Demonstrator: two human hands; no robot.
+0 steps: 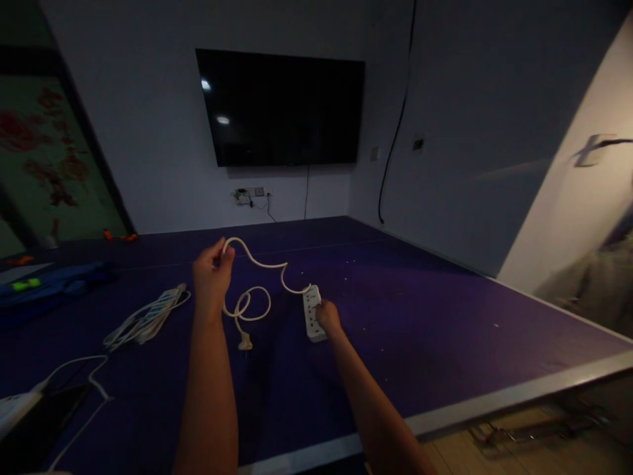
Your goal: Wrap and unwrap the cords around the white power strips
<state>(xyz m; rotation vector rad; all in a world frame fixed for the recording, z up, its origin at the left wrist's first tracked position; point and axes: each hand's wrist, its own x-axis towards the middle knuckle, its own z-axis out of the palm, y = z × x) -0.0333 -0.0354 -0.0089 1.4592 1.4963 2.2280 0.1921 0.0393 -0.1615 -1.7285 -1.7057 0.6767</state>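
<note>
A white power strip [311, 314] lies on the purple tabletop, its sockets facing up. My right hand [328, 316] grips its right edge, fingers closed on it. From the strip's far end a white cord [267, 265] rises in waves to my left hand [213, 267], which pinches it above the table. Below my left hand the rest of the cord hangs down and curls into loops on the table. The cord ends in a white plug [245, 342], prongs toward me, between my two forearms.
On the left lie another power strip wrapped in its cord [157, 315], dark blue cloth [74, 280], a white strip [18, 410] and a black flat object [47, 429]. A television [281, 109] hangs on the back wall. A black cable [394, 142] hangs along the right wall. The table's pale edge [524, 386] runs along the front right.
</note>
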